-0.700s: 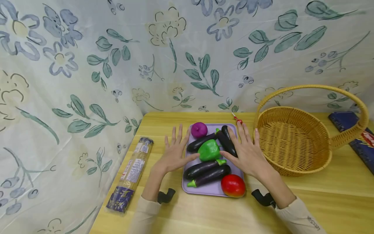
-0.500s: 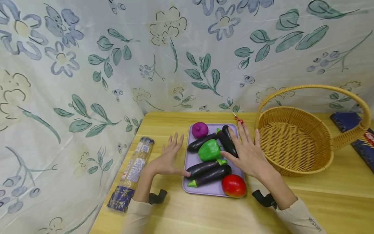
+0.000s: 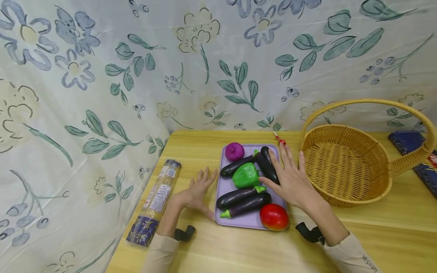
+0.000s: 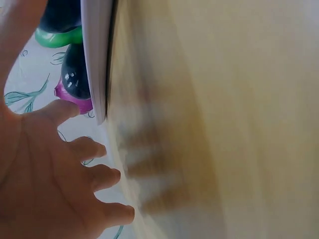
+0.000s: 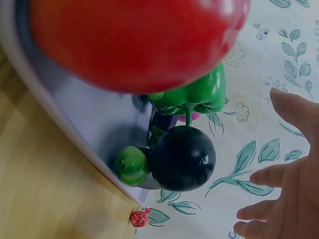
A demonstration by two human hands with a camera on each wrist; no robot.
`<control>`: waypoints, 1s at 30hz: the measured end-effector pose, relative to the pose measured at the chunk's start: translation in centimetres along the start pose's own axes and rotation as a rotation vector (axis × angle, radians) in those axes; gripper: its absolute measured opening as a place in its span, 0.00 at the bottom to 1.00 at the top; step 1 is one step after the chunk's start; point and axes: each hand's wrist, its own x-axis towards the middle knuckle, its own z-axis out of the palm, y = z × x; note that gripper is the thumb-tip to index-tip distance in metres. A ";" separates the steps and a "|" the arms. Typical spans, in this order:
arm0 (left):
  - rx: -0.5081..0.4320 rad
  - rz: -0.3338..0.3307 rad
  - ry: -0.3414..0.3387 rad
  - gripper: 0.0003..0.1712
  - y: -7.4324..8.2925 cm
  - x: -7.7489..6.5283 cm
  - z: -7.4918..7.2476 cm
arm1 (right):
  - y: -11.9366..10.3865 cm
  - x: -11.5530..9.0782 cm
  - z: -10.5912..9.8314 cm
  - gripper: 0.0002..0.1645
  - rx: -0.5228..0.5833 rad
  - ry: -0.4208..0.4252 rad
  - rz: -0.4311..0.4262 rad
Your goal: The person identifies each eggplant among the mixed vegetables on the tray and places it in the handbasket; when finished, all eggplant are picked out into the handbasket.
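A lilac tray [image 3: 222,185] lies on the wooden table with a purple onion [image 3: 234,151], a green bell pepper [image 3: 246,175], several dark eggplants [image 3: 235,198] and a red mango-like fruit [image 3: 274,217]. My left hand [image 3: 195,194] is beside the tray's left edge, fingers spread and a little bent, the thumb near the front left corner. In the left wrist view its fingertips stay off the table, shadows below them. Over the tray's right side, my right hand [image 3: 290,180] spreads its fingers, overlapping an eggplant [image 5: 183,158] in the head view. Both hands hold nothing.
A wicker basket [image 3: 345,170] with a tall handle stands right of the tray. Farther right lies a dark blue printed item [image 3: 406,142]. A clear pack of noodles [image 3: 158,197] lies at left, and a red-wrapped lollipop [image 3: 281,141] behind the tray. A floral cloth hangs behind.
My left hand has moved left and down, from over the tray to beside its left edge, and its fingers have bent somewhat. The right hand stays about where it was.
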 end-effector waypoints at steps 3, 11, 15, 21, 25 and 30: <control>0.016 -0.021 -0.008 0.89 0.1 0.1 0.1 | 0.0 0.0 0.0 0.56 0.009 0.004 0.001; 0.037 -0.059 -0.020 0.88 0.1 0.3 0.4 | -0.1 0.1 0.0 0.56 -0.005 0.005 -0.009; 0.044 -0.059 -0.030 0.87 0.2 0.5 0.4 | 0.0 0.1 0.0 0.56 -0.001 0.002 -0.009; 0.083 -0.064 -0.037 0.86 0.3 0.7 0.5 | 0.1 0.1 -0.2 0.56 0.020 -0.004 -0.011; 0.096 -0.076 -0.039 0.86 0.5 0.7 0.5 | 0.1 0.0 -0.3 0.56 0.061 -0.010 -0.020; 0.099 -0.080 -0.044 0.86 0.6 0.8 0.6 | 0.5 0.1 -0.2 0.54 0.146 -0.002 -0.047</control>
